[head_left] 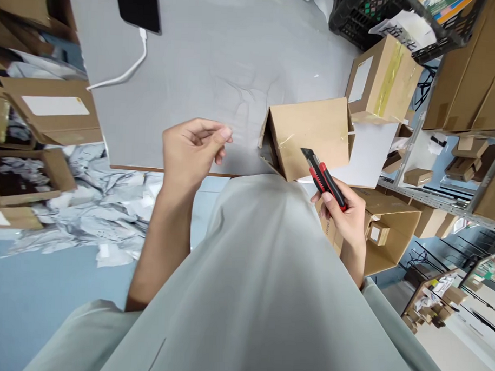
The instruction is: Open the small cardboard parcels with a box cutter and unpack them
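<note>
My right hand (pixel 344 210) is closed round a red and black utility knife (pixel 323 178), its dark blade pointing up and left in front of a brown cardboard box (pixel 312 133). The box lies tilted at the table's near edge. Its left end gapes, with loose flaps there and a small flap at the right end. Left of the box, my left hand (pixel 196 146) hovers over the table edge, thumb and fingers pinched together. Whether anything small is between those fingertips cannot be made out.
On the grey table (pixel 187 59) lie a black phone (pixel 139 7) and a white cable (pixel 127 74). A taped box (pixel 383 82) and a black crate (pixel 359 21) stand at right. Crumpled paper (pixel 92 202) covers the floor at left; a large open carton (pixel 400 234) sits low right.
</note>
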Action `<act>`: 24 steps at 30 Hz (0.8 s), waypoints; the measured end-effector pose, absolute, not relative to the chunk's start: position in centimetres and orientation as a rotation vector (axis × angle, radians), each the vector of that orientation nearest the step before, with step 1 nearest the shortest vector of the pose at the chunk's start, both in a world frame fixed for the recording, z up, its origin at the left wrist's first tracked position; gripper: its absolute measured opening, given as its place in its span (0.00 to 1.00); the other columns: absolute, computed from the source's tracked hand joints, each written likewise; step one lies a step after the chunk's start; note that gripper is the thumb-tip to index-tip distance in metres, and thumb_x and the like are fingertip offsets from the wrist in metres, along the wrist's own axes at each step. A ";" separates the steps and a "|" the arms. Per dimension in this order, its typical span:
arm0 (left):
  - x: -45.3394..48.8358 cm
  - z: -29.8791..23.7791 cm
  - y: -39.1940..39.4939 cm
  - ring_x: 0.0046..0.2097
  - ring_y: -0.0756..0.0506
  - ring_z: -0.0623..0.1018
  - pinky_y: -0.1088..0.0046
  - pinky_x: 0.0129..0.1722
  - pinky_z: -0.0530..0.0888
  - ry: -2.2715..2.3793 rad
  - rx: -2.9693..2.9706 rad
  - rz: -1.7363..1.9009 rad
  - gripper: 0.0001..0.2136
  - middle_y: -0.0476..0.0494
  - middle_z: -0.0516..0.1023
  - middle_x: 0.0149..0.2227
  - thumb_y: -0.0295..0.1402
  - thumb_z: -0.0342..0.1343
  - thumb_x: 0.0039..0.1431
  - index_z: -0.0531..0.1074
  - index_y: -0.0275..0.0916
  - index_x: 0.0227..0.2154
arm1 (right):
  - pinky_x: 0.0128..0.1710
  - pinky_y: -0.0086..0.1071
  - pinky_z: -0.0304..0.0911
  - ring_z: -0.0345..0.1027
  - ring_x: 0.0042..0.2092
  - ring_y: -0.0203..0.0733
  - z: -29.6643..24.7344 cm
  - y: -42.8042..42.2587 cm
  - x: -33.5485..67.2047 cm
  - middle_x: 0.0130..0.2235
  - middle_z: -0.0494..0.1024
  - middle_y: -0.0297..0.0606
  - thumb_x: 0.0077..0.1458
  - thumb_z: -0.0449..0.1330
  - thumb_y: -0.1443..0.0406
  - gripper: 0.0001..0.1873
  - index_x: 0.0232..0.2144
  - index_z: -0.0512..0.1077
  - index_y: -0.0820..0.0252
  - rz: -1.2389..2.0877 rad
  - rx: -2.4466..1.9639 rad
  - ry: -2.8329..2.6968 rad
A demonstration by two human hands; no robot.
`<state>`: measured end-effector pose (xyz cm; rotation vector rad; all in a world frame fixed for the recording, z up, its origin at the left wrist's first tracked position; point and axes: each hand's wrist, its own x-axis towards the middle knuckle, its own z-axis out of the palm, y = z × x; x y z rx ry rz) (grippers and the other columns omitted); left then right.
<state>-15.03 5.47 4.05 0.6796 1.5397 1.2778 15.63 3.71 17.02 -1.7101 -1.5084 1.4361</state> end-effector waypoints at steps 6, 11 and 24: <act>-15.8 2.8 4.6 0.36 0.47 0.89 0.74 0.30 0.83 1.863 0.704 1.181 0.11 0.40 0.91 0.46 0.36 0.72 0.62 0.87 0.35 0.44 | 0.29 0.39 0.78 0.75 0.29 0.41 15.2 4.7 16.6 0.42 0.87 0.38 0.74 0.64 0.43 0.26 0.64 0.80 0.47 1.243 -1.752 -1.613; -15.6 1.8 4.1 0.25 0.51 0.80 0.73 0.33 0.80 2.240 0.904 0.927 0.16 0.45 0.88 0.31 0.43 0.68 0.71 0.81 0.34 0.33 | 0.48 0.47 0.83 0.84 0.46 0.52 13.1 6.0 16.7 0.54 0.84 0.44 0.79 0.54 0.44 0.35 0.81 0.61 0.41 0.943 -1.762 -1.903; -9.8 -1.8 2.1 0.67 0.31 0.82 0.51 0.59 0.86 1.528 0.855 0.928 0.37 0.31 0.74 0.74 0.63 0.59 0.72 0.70 0.47 0.74 | 0.64 0.59 0.74 0.77 0.62 0.60 5.1 13.7 23.5 0.61 0.73 0.50 0.80 0.48 0.44 0.33 0.79 0.67 0.42 0.501 -1.899 -1.897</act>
